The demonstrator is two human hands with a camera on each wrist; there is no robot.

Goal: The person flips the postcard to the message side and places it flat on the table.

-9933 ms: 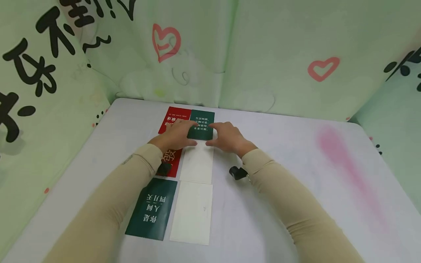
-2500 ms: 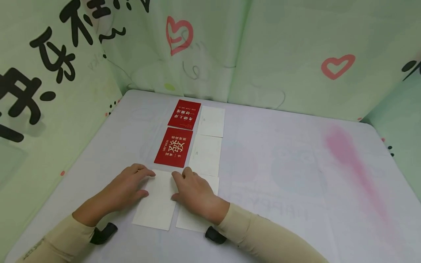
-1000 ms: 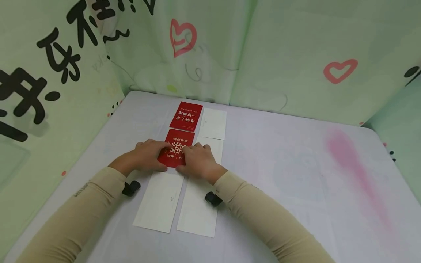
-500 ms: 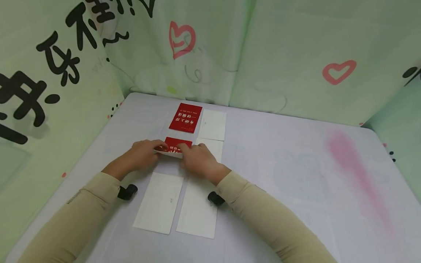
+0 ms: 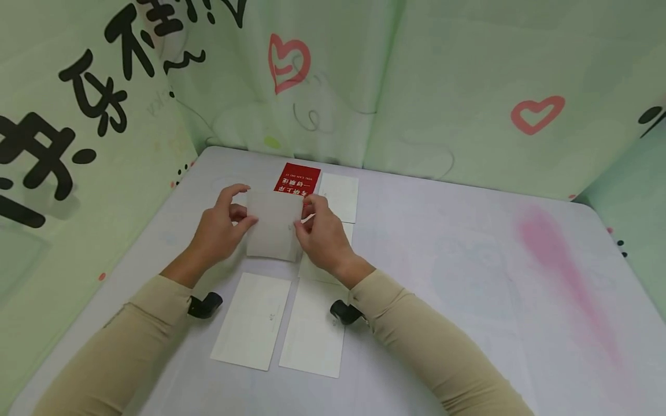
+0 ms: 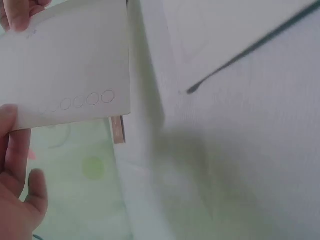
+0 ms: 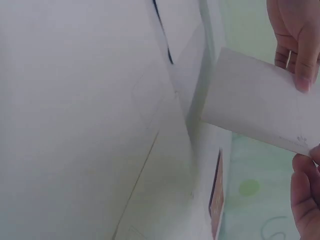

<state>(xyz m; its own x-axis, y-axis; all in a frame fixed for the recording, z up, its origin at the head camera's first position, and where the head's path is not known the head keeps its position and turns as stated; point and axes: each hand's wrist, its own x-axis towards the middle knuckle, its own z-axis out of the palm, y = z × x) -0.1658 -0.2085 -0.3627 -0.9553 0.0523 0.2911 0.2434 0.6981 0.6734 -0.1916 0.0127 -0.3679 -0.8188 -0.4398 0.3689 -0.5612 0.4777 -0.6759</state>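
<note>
A postcard (image 5: 274, 225) is held up off the table, its white back facing me and printed circles (image 6: 79, 101) along one edge in the left wrist view. My left hand (image 5: 215, 231) pinches its left edge, thumb on the white side. At the opposite edge, my right hand (image 5: 328, 242) grips with thumb and curled fingers. Behind the raised postcard lies a red card (image 5: 298, 178) with pale lettering, its lower part covered. The front of the held postcard is turned away from view.
White-backed cards lie at the back right (image 5: 341, 199), under my right hand (image 5: 318, 270), at the front left (image 5: 252, 321) and the front right (image 5: 312, 341). The white table (image 5: 442, 277) ends at a green curtain (image 5: 432, 69).
The white side of the left column's other cards stays as it was; both hands have lifted the middle red postcard and turned it so its white back shows. Earlier, the front-left green card became white-faced.
</note>
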